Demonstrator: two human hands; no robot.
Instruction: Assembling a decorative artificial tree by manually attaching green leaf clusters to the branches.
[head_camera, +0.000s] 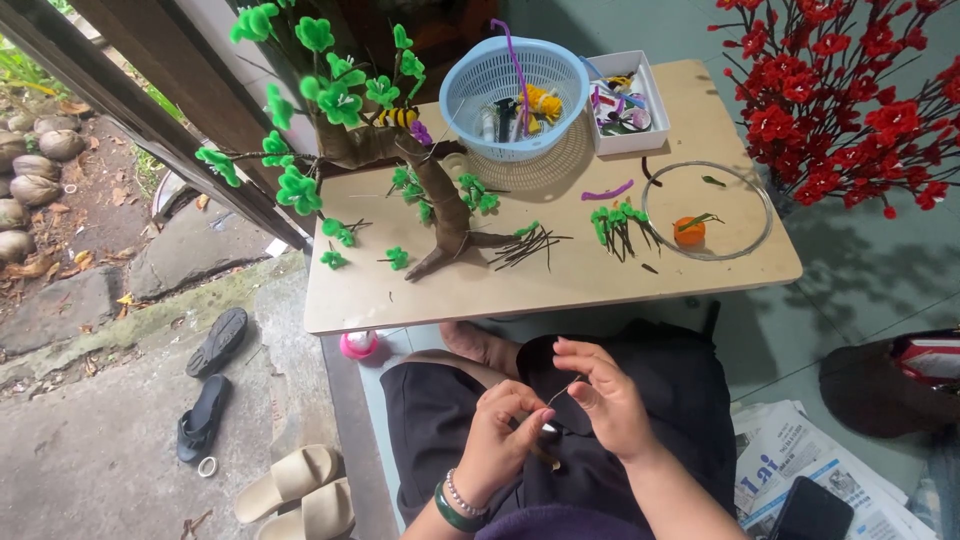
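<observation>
My left hand (503, 432) and my right hand (603, 397) are together over my lap, below the low wooden table (420, 290). Both pinch a thin dark wire (562, 392) that runs between the fingertips. A small dark tool-like piece pokes out under my left hand; I cannot tell what it is. On the table stands a handmade brown tree (430, 190) with green fuzzy leaf clusters. Loose green-tipped stems (618, 222) and a bundle of dark wires (525, 245) lie near its base.
A blue plastic basket (470, 85) and a white box (640, 120) hold coloured craft bits at the table's back. A clear round dish (750, 215) holds an orange piece. Red artificial blossoms (850, 90) stand right. Sandals (215, 345) lie left, newspapers (800, 460) and a phone (812, 512) right.
</observation>
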